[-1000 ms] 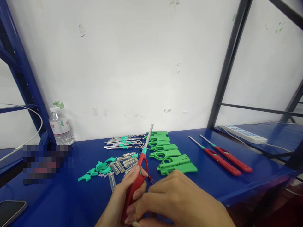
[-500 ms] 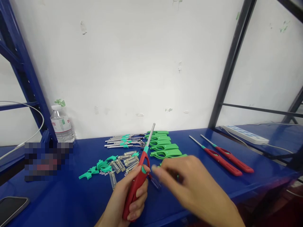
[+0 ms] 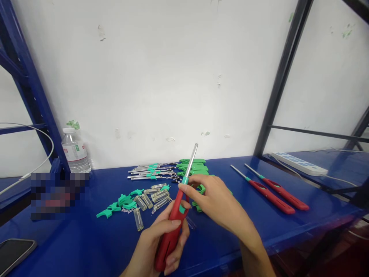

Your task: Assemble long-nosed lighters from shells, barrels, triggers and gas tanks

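My left hand (image 3: 157,242) is wrapped round the red handle of a long-nosed lighter (image 3: 176,213). Its metal tube points up and away toward the wall. My right hand (image 3: 215,200) pinches the lighter at the teal collar where the tube meets the handle. Behind that hand lie several green handle shells (image 3: 192,166). Left of them are metal tubes with teal collars (image 3: 151,173), small clear fuel tanks (image 3: 150,200) and teal triggers (image 3: 119,203).
Two finished red lighters (image 3: 271,192) lie to the right on the blue shelf (image 3: 86,238). A water bottle (image 3: 75,154) stands at the back left, a phone (image 3: 13,257) lies at the front left, and a white power strip (image 3: 298,163) sits at the far right.
My right hand left the lower handle, swung out, then came up to the teal collar. The lighter tilted so its tube points more to the right.
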`<state>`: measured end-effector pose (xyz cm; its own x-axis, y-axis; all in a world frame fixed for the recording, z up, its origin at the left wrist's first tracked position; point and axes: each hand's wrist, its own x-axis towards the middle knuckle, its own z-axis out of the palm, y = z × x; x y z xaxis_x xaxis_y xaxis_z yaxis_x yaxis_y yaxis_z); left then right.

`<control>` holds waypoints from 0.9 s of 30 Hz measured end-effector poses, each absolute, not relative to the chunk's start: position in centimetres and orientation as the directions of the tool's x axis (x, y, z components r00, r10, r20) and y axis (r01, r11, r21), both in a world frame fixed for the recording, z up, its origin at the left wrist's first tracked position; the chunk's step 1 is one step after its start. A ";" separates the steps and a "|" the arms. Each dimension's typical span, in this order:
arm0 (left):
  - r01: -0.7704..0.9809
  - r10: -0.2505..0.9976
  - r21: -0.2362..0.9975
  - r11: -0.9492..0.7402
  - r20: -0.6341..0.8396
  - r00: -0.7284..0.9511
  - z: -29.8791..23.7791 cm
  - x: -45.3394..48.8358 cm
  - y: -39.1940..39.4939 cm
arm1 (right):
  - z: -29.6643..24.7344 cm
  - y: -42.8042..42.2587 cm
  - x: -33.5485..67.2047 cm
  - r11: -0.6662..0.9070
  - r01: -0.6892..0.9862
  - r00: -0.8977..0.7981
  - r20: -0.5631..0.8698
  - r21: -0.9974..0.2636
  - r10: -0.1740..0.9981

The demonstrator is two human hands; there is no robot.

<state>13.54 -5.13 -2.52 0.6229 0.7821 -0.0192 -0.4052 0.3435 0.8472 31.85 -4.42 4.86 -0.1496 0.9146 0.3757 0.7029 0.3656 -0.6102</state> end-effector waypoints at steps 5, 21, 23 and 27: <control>-0.342 0.749 0.893 0.292 0.009 0.663 -2.5 13.7 -4.7 | 4.7 -4.3 33.8 0.449 0.369 -0.149 0.425 -0.814 0.893; -0.163 0.660 0.916 0.367 -0.133 0.740 -3.8 14.4 -3.5 | 0.4 1.2 52.1 -0.191 0.813 0.372 0.240 -0.549 0.896; -0.157 0.657 0.919 0.363 -0.133 0.742 -4.1 14.5 -3.4 | -0.7 2.0 52.7 -0.227 0.847 0.320 0.120 -0.480 0.940; -0.153 0.663 0.924 0.351 -0.129 0.737 -4.6 14.8 -3.3 | -1.8 2.5 53.4 -0.271 0.878 0.275 -0.046 -0.394 0.960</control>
